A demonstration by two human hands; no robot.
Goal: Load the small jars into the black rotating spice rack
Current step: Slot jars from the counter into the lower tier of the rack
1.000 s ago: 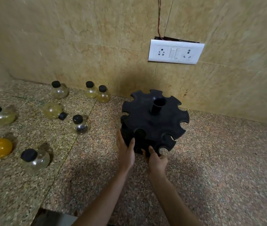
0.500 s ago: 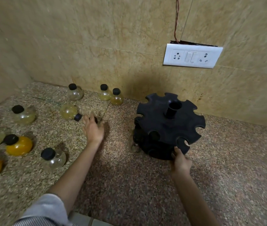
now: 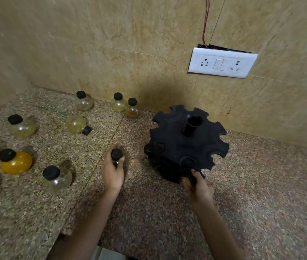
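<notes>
Head view: my left hand (image 3: 113, 173) grips a black-capped jar (image 3: 117, 156), upright, left of the spice rack (image 3: 187, 145). My right hand (image 3: 198, 186) fingers pinch the rack's near rim.

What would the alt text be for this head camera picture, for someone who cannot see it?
A person's left hand grips a small black-capped jar while the right hand holds the lower edge of a black spice rack on a speckled stone counter. More jars stand or lie at left.

One head-worn wide-angle view looks forward and down, close over the desk (image 3: 261, 194), facing the far tiled wall (image 3: 130, 44).
</notes>
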